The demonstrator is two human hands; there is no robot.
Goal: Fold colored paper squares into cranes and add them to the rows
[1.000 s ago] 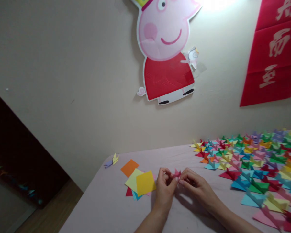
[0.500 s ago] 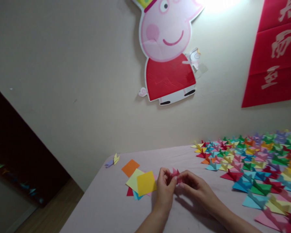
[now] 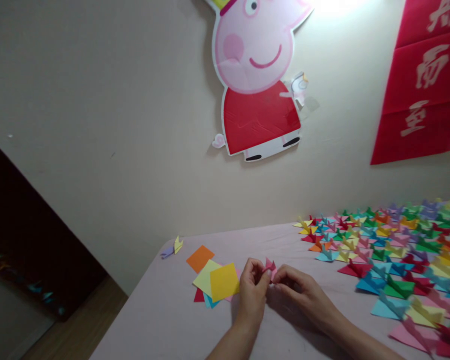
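Observation:
Between the fingertips of both hands, just above the table, is a small pink paper crane [image 3: 270, 266], its pointed tips upward and its lower part hidden by fingers. My left hand [image 3: 254, 285] pinches it from the left with the thumb in front. From the right, the closed thumb and fingers of my right hand [image 3: 300, 287] grip its edge. Left of my hands lies a loose pile of square paper sheets, with a yellow sheet [image 3: 225, 282] on top and an orange sheet [image 3: 200, 258] at the back.
Rows of finished paper cranes [image 3: 392, 267] in many colours cover the right side of the table [image 3: 153, 320]. A yellow folded piece [image 3: 177, 245] and a purple one [image 3: 167, 252] sit at the far left corner. Behind stands a wall with a cartoon pig cutout [image 3: 260, 115] and a red banner [image 3: 416, 100].
My right fingers have shifted slightly toward the crane's right edge, baring more of it. My left hand keeps its pinch. The whole view has moved a little.

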